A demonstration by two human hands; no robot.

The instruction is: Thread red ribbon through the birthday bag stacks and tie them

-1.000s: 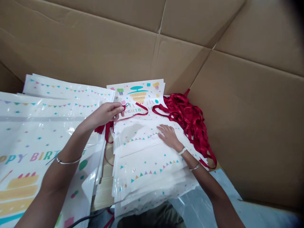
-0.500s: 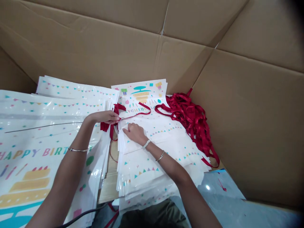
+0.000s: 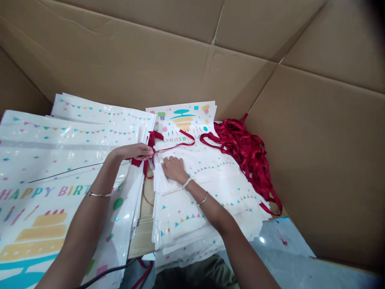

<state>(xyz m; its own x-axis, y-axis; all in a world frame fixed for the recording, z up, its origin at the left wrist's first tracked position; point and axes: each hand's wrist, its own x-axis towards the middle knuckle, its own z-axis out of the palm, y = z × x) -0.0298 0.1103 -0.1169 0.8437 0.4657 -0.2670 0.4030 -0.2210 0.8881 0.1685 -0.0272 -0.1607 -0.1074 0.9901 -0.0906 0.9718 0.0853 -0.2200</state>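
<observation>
Okay, I've got the left hand (image 3: pixel 134 151) pinching red ribbon (image 3: pixel 174 147); the right hand (image 3: pixel 173 168) lies open on the stacked birthday bags (image 3: pixel 192 218), a ribbon heap (image 3: pixel 245 158) at their far corner.

- Bags (image 3: pixel 69 160): thin plastic film, smooth and glossy, with white glare along the creases and a printed surface under the shine
- Ribbon (image 3: pixel 246 160): red satin-like cloth, smooth, with a soft sheen on each fold
- Carton (image 3: pixel 120 68): brown corrugated cardboard, matt and smooth, slightly rougher along the creases
- Bangles (image 3: pixel 98 195): thin, polished, silvery metal
- Wristband (image 3: pixel 187 182): white and matt, material too small to tell
- Board (image 3: pixel 141 237): pale wood, matt
- Cable (image 3: pixel 105 277): black, smooth, rubber or plastic, unclear which
- Sheet (image 3: pixel 279 245): pale grey-blue plastic, glossy, with one bright glare spot
- Cloth (image 3: pixel 192 277): dark olive, matt
</observation>
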